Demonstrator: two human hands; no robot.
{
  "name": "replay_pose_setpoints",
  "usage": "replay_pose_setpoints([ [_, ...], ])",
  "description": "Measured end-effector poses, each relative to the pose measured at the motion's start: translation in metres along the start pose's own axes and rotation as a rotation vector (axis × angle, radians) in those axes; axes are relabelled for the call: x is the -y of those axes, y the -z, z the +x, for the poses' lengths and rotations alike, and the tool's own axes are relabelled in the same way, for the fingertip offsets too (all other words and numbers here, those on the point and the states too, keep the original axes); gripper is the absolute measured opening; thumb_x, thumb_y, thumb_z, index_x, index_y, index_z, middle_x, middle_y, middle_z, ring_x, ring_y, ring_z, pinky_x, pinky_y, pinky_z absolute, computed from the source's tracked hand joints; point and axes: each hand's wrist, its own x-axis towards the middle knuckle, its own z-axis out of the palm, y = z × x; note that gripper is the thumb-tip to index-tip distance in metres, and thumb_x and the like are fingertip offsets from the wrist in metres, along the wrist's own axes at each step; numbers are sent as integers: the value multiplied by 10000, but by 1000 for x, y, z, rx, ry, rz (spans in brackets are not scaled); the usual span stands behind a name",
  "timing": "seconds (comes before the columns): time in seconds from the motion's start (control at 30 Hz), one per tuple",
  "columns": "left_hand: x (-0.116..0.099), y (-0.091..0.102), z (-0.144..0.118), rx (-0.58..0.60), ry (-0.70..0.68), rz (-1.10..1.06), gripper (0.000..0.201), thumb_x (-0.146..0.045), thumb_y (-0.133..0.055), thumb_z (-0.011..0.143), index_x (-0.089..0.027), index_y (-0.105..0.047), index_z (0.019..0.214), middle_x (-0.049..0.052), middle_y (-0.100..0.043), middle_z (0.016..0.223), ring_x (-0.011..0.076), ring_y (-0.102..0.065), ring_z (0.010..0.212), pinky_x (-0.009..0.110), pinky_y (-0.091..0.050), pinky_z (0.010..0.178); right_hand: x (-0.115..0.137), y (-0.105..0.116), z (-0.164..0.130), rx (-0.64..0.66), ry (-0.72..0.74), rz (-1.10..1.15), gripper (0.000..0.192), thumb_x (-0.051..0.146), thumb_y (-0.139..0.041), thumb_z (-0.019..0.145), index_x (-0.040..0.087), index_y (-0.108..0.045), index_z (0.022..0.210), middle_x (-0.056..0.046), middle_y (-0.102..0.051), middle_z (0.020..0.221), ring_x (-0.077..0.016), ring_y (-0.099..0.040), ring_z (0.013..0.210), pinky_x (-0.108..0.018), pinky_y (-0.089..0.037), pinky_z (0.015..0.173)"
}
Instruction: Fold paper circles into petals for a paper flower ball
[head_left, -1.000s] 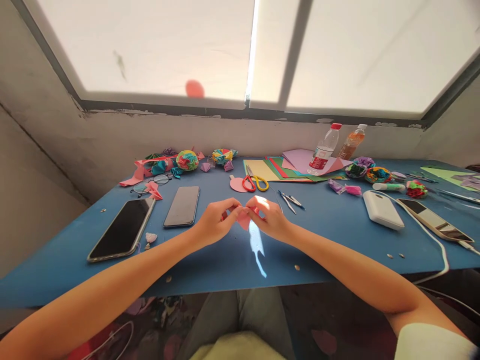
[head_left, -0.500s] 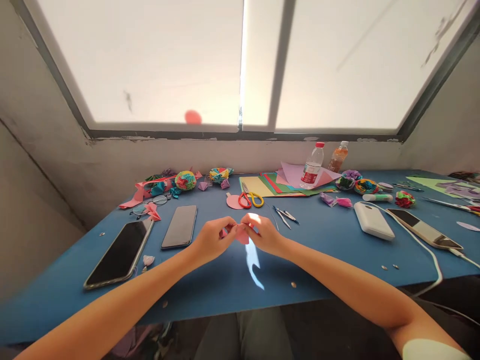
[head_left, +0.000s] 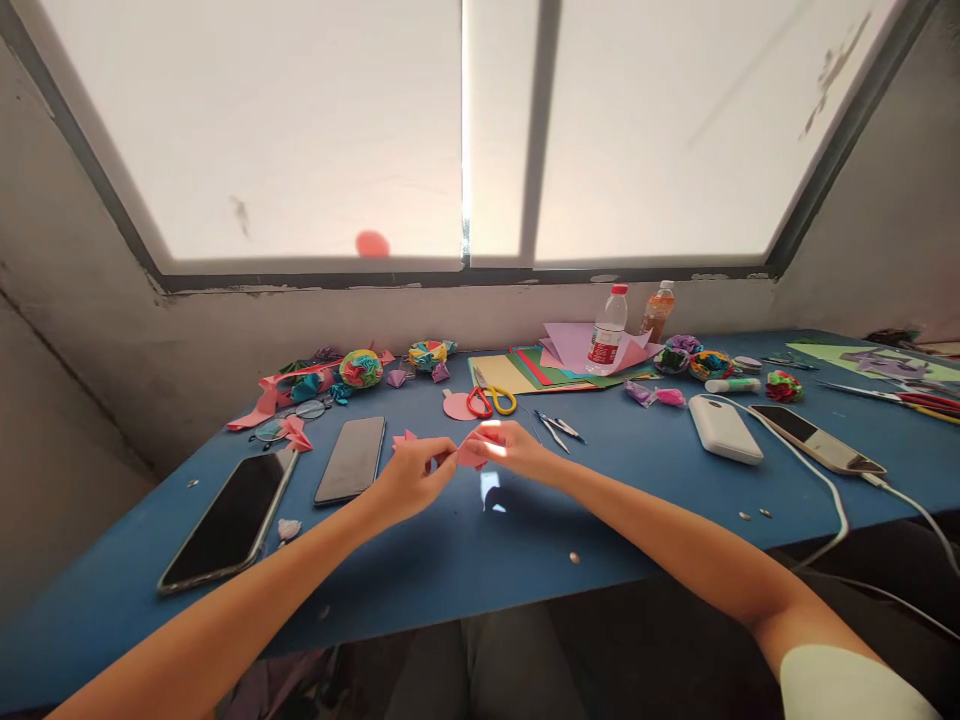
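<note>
Pinched between my two hands is a piece of pink paper (head_left: 470, 452), held just above the blue table. My left hand (head_left: 418, 474) has thumb and fingers pressed together on its left side, and a bit of pink shows behind that hand too. On the right side of the paper my right hand (head_left: 508, 447) is closed, bright sunlight falling across its knuckles. My fingers cover much of the paper, so its full shape is hidden. Just beyond lie scissors (head_left: 491, 400) with red and yellow handles, a round pink paper piece (head_left: 459, 405) and a compass (head_left: 559, 428).
Two phones lie left, a dark one (head_left: 229, 520) and a grey one (head_left: 350, 460). Coloured paper sheets (head_left: 502, 373) and bottles, one with a red cap (head_left: 607, 330), stand at the back. Rightward are a white power bank (head_left: 724, 430), cables and a phone (head_left: 817, 440). Paper flower balls (head_left: 361, 368) line the back.
My hands have moved slightly apart, and pink paper now shows behind my left hand. The sunlit patch on the table below has shrunk. The whole view has shifted a little.
</note>
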Motion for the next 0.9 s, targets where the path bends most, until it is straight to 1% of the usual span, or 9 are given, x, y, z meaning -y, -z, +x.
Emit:
replay_pose_setpoints([
  [0.13, 4, -4, 2, 6, -14, -10, 252, -304, -387, 852, -163, -520, 691, -43, -464, 606, 81, -353, 514, 215, -271, 484, 1, -5, -1, 23, -78, 128, 457, 566, -540, 756, 112, -528, 799, -14, -521, 697, -109, -523, 644, -240, -462, 593],
  [0.23, 6, -6, 2, 3, -16, -15, 267, -311, -376, 861, -162, -516, 690, -44, -438, 589, 87, -351, 522, 218, -266, 487, 0, -11, -2, 21, -91, 196, 465, 579, -554, 736, 119, -505, 787, -17, -527, 702, -110, -519, 645, -249, -459, 598],
  [0.33, 7, -8, 1, 7, -21, -15, 271, -322, -366, 867, -161, -528, 721, -43, -442, 603, 88, -362, 527, 217, -267, 485, -1, -13, -2, -4, -96, 229, 465, 584, -561, 726, 125, -489, 753, -12, -521, 678, -100, -498, 618, -239, -437, 570],
  [0.4, 5, -9, 0, -6, -33, -10, 283, -334, -364, 869, -160, -524, 714, -45, -430, 595, 89, -360, 528, 217, -270, 491, -1, -11, -2, 7, -106, 236, 464, 577, -579, 716, 121, -498, 747, -9, -518, 648, -99, -495, 585, -236, -424, 543],
  [0.5, 3, -11, -2, -59, -47, 2, 300, -343, -361, 872, -154, -537, 718, -43, -424, 586, 91, -347, 528, 223, -262, 496, 3, -5, -2, 87, -110, 239, 460, 569, -566, 735, 113, -519, 762, -10, -524, 609, -106, -510, 555, -233, -418, 520],
  [0.63, 2, -14, -2, -121, -51, 7, 310, -320, -348, 870, -153, -549, 703, -31, -464, 600, 93, -361, 542, 224, -276, 508, 7, -1, -4, 202, -86, 235, 430, 538, -568, 753, 114, -533, 813, -29, -570, 684, -110, -536, 594, -223, -418, 528],
  [0.8, 6, -16, -2, -107, -66, 19, 284, -328, -360, 864, -164, -522, 698, -47, -431, 578, 89, -355, 516, 216, -282, 493, 1, -8, -6, 231, -101, 195, 390, 506, -573, 760, 121, -521, 740, -5, -532, 593, -93, -506, 549, -216, -411, 523],
  [0.9, 9, -16, -2, -98, -82, 42, 295, -330, -342, 879, -170, -492, 681, -48, -433, 581, 93, -374, 529, 216, -289, 506, -2, -12, -6, 227, -95, 172, 377, 499, -557, 768, 128, -506, 725, -2, -530, 597, -94, -510, 554, -217, -413, 526],
])
